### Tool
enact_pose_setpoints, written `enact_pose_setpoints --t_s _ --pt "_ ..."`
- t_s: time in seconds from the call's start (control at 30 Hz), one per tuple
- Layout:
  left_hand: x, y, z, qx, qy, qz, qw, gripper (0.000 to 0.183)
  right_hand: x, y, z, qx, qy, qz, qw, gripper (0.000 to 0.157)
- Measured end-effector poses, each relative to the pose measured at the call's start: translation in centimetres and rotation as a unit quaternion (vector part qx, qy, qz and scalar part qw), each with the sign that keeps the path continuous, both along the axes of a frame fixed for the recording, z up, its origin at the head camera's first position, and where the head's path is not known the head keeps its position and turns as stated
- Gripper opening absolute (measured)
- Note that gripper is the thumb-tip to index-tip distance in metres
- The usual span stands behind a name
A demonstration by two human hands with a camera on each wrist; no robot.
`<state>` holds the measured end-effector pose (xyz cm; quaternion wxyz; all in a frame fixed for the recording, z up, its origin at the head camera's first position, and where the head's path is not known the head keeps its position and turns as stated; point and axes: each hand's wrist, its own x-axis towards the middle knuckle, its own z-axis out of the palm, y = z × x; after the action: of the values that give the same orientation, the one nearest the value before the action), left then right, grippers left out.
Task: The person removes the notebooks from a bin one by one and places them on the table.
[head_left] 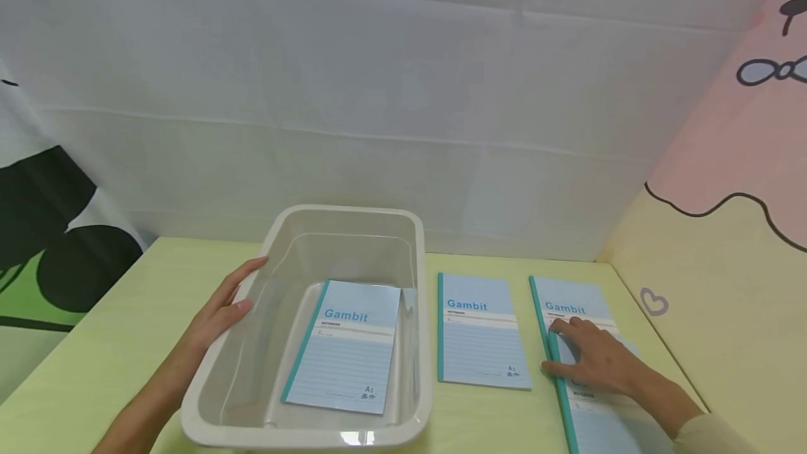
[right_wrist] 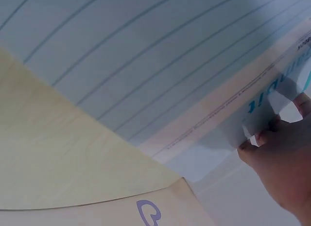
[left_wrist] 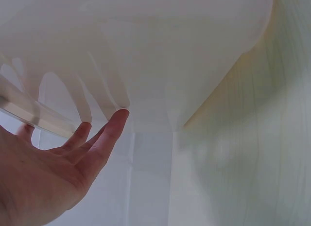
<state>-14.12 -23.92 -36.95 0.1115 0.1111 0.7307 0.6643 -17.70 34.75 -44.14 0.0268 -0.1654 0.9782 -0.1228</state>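
A grey-white plastic basin (head_left: pixel 236 363) stands on the table, with one light-blue notebook (head_left: pixel 343 363) lying slightly slanted inside. My left hand (head_left: pixel 221 310) is at the basin's left side. In the left wrist view, the left fingers (left_wrist: pixel 114 129) stretch out and touch the basin's outer wall. At the right, my right hand (head_left: pixel 595 356) holds the near notebook (head_left: pixel 599 426) around its top left part, thumb at the green spine and fingers bent over the top edge. This notebook overlaps the far notebook (head_left: pixel 576 293) behind it. The fingers' undersides are hidden in the head view.
Another notebook (head_left: pixel 485 342) lies flat on the yellow-green table (head_left: pixel 492 426) between the basin and the right hand. A white cloth wall (head_left: pixel 391 90) rises at the back. On the right stands a pink and cream printed panel (head_left: pixel 712 286).
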Motion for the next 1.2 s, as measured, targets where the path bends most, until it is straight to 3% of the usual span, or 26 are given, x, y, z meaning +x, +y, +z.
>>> enact_pose_setpoints --t_s 0.17,0.4,0.5,0.7,0.9,1.2 --pt "-0.1 0.1 0.0 0.001 0.001 -0.001 1.0000 0.054 0.1 -0.1 -0.3 0.000 -0.010 -0.007 1.000 0.062" --pt "-0.1 0.0 -0.1 0.007 0.008 -0.003 0.9999 0.055 0.0 0.0 -0.2 0.018 0.032 -0.023 0.999 0.064" --pt "-0.1 0.1 -0.1 0.008 0.008 -0.003 0.9999 0.055 -0.3 0.1 0.8 0.009 0.036 -0.051 0.998 0.064" --pt "-0.1 0.2 -0.1 0.008 0.004 -0.003 1.0000 0.054 -1.4 -0.1 4.1 -0.048 0.052 -0.074 0.995 0.044" --pt "0.0 0.1 -0.2 0.009 0.015 -0.003 0.9999 0.054 -2.8 -3.3 7.1 -0.075 0.070 -0.061 0.993 0.039" --pt "0.0 0.0 -0.4 0.013 0.007 -0.005 0.9999 0.054 -3.8 -9.4 8.8 -0.098 0.081 -0.027 0.992 0.036"
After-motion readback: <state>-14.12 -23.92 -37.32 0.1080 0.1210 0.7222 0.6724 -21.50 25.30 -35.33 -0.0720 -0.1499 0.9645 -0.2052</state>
